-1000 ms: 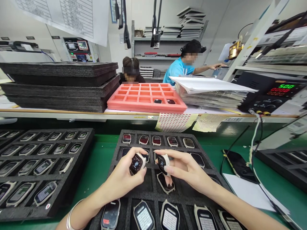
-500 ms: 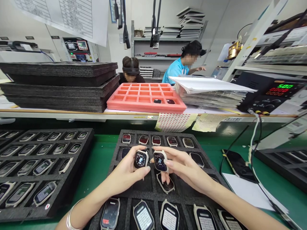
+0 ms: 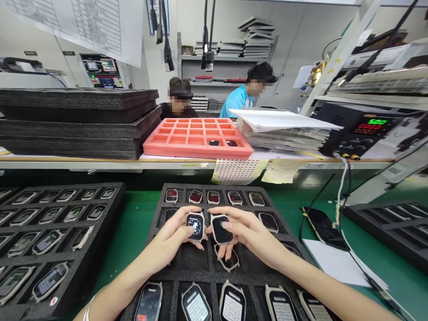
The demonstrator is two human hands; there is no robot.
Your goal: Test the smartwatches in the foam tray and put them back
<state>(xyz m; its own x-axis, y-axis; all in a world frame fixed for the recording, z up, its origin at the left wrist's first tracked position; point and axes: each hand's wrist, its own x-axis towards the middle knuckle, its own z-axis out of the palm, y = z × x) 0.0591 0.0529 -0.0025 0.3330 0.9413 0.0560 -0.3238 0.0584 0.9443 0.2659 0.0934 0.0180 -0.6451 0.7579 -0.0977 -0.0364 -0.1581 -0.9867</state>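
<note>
A lit watch (image 3: 195, 225) is pinched in the left hand (image 3: 174, 238), fingers curled round its edges. A dark-screened watch (image 3: 221, 229) is gripped in the right hand (image 3: 249, 234), thumb laid on its face. Both are held side by side, just above the black foam tray (image 3: 200, 267) of watches.

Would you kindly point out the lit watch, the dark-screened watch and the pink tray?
lit watch (image 3: 195, 225), head view, on its screen.
dark-screened watch (image 3: 222, 230), head view, on its screen.
pink tray (image 3: 197, 150), head view, on its front wall.
</note>
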